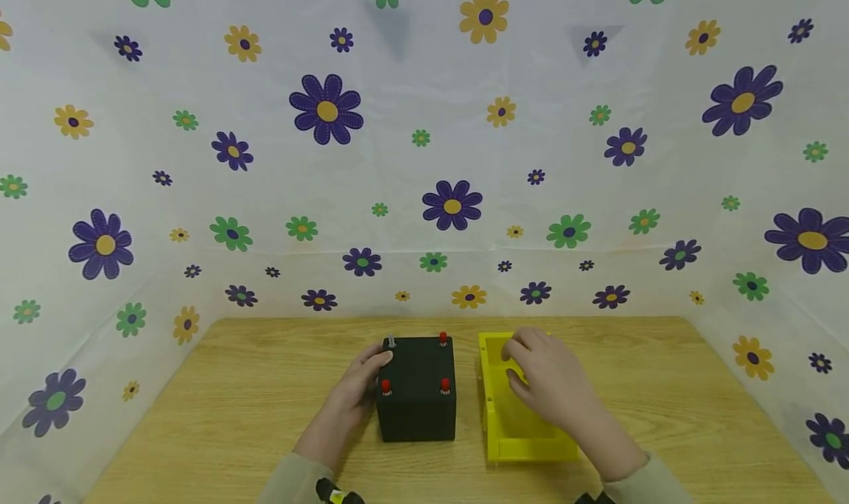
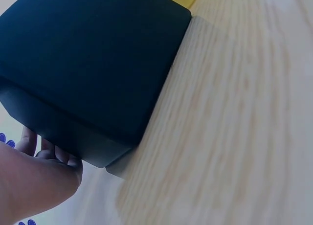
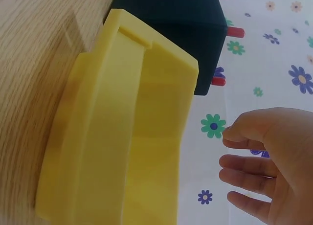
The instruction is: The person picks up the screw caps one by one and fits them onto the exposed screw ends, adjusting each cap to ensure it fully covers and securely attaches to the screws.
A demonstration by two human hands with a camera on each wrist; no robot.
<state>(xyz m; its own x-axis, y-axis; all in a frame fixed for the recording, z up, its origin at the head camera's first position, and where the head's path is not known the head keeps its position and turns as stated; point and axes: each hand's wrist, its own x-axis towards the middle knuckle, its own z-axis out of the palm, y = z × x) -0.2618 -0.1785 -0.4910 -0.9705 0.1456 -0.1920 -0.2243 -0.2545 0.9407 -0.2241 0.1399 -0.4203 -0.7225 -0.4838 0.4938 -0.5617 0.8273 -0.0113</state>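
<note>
On the light wooden table (image 1: 232, 415), a black cube-shaped box (image 1: 416, 397) with three red pegs and one grey peg stands just left of an open yellow plastic tray (image 1: 494, 415). The left hand (image 1: 354, 386) rests against the cube's left side, fingers fairly straight by the grey peg (image 1: 391, 341). The right hand (image 1: 544, 379) hovers over the tray, fingers loose and holding nothing, so no peg looks removed yet.

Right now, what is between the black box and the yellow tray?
Nothing: in the head view only a narrow bare strip of wooden table separates the black box from the yellow tray.
</note>
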